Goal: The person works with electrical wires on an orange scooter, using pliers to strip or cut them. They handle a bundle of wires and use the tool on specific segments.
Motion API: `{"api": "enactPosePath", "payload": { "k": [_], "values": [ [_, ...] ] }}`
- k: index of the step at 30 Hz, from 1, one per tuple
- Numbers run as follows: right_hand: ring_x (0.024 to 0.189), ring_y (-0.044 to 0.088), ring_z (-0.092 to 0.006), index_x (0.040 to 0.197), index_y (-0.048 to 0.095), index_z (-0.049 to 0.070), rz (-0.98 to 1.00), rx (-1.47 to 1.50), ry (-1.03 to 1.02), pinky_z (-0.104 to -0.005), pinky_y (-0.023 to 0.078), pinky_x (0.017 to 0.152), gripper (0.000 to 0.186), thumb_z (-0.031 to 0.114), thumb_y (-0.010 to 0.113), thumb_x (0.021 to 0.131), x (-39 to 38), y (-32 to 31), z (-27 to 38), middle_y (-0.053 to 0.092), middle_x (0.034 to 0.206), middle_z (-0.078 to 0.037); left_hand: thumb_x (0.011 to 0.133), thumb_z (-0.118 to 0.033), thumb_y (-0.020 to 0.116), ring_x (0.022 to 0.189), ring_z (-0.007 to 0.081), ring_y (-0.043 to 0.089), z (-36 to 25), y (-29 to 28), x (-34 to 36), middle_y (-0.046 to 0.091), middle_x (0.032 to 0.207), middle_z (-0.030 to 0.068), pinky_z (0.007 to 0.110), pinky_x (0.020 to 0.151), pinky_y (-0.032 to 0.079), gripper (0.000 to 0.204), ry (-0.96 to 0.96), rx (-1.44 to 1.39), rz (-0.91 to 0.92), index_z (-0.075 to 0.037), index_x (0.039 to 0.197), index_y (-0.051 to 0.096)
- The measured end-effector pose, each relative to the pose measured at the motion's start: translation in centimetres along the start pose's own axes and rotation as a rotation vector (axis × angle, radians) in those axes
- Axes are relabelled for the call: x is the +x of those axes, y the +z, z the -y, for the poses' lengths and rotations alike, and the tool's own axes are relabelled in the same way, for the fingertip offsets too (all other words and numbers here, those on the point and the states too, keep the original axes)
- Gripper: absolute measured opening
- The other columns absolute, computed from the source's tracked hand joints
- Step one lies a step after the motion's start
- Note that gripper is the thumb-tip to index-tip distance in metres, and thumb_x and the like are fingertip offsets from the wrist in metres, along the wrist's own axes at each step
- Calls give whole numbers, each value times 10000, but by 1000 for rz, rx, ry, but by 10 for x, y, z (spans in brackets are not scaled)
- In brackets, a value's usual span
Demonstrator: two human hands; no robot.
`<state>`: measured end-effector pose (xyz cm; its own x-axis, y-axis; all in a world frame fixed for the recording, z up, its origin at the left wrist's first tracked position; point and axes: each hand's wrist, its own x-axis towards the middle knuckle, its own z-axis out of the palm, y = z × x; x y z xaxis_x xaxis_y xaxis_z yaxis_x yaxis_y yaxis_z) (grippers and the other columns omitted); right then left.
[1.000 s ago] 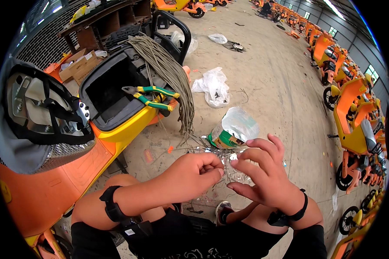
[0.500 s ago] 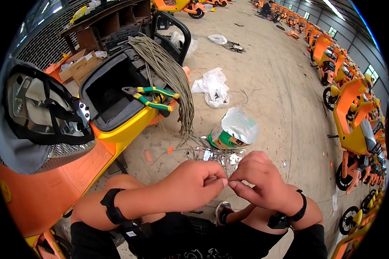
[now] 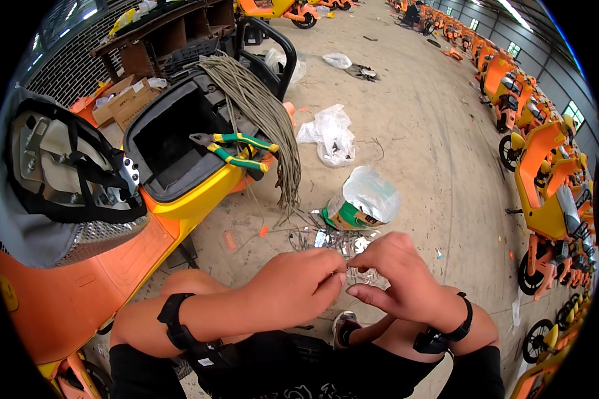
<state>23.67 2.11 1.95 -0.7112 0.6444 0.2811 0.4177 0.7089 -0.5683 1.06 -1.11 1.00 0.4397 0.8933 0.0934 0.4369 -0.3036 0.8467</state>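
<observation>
My left hand [image 3: 306,279] is closed, thumb against curled fingers, around something too small to make out. My right hand [image 3: 393,272] is just right of it, thumb and index finger parted, the index tip near my left fingertips. Green-and-yellow-handled pliers [image 3: 236,150] lie across the open compartment [image 3: 193,186] of a yellow-and-orange scooter. A bundle of long grey wires [image 3: 259,113] drapes over that compartment's right side. An open white-and-green container [image 3: 363,199] stands on the floor beyond my hands, near scattered metal scraps [image 3: 319,239].
A grey bag [image 3: 46,239] with metal parts rests on the scooter at left. A cardboard box [image 3: 130,100] and dark metal shelving [image 3: 133,60] are behind it. A white plastic bag [image 3: 329,136] lies on the floor. Scooters [image 3: 539,199] line the right. A distant person [image 3: 412,13] is at the back.
My right hand moved down and left toward my left hand, met its fingertips, then parted thumb from index finger. My left hand has shifted slightly lower.
</observation>
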Motion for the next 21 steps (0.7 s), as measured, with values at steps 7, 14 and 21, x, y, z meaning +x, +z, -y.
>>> {"api": "enactPosePath", "payload": {
  "k": [7, 14, 21],
  "values": [
    [965, 596, -208, 984, 692, 109, -152, -478, -350, -452, 430, 982, 300, 147, 719, 687, -7, -1, 3, 608, 961, -25, 966, -172, 604, 658, 92, 524, 5, -3, 7, 596, 737, 16, 279, 582, 434, 159, -310, -493, 250, -15, 959, 630],
    [905, 617, -243, 962, 670, 73, -57, -189, -186, -373, 479, 885, 140, 86, 686, 824, -7, -2, 3, 629, 947, -49, 943, -155, 617, 637, 158, 577, -7, -4, 4, 607, 769, 58, 300, 569, 456, 136, -150, -245, 190, -20, 941, 638],
    [788, 631, -113, 1009, 652, -29, 340, 1114, 739, -276, 496, 785, 169, 100, 546, 979, -11, 0, -6, 658, 859, -32, 788, -89, 681, 616, 193, 572, -2, 10, -6, 506, 737, 23, 335, 512, 438, 128, 565, 478, -106, -62, 898, 620]
  ]
}}
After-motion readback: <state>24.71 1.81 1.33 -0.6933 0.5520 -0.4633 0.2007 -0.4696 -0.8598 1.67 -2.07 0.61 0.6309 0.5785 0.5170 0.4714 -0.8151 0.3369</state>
